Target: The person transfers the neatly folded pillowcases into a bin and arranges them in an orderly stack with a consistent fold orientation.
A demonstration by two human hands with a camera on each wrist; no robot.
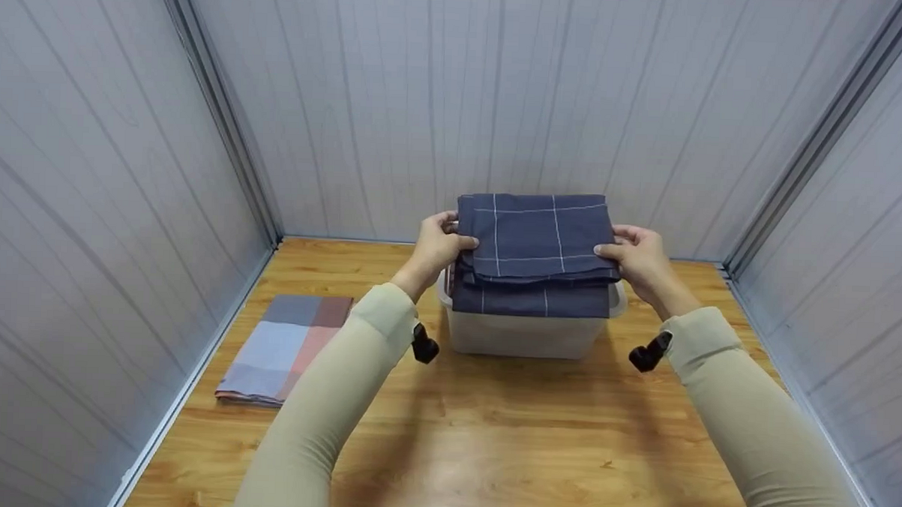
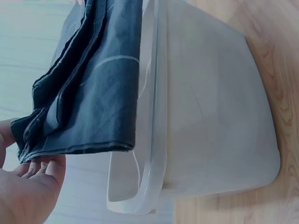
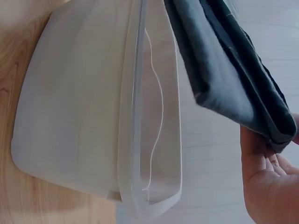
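Observation:
A folded dark blue cloth (image 1: 542, 234) with thin white grid lines is held over a whitish plastic bin (image 1: 527, 337). My left hand (image 1: 438, 247) pinches its left edge, thumb on top and fingers underneath. At the opposite edge, my right hand (image 1: 643, 266) grips it the same way. Several layers of the fold show in the left wrist view, where the cloth (image 2: 105, 102) hangs beside the bin's rim (image 2: 159, 140). From the right wrist, the cloth (image 3: 224, 79) appears above the bin's open mouth, and part of the inner wall (image 3: 163, 154) is visible.
On the wooden floor (image 1: 505, 435) to the left lies a folded checked cloth (image 1: 279, 345) in blue, grey and pink, partly behind my left sleeve. Pale panel walls (image 1: 502, 83) stand behind the bin and on both sides. Each wrist carries a small black device (image 1: 424, 344).

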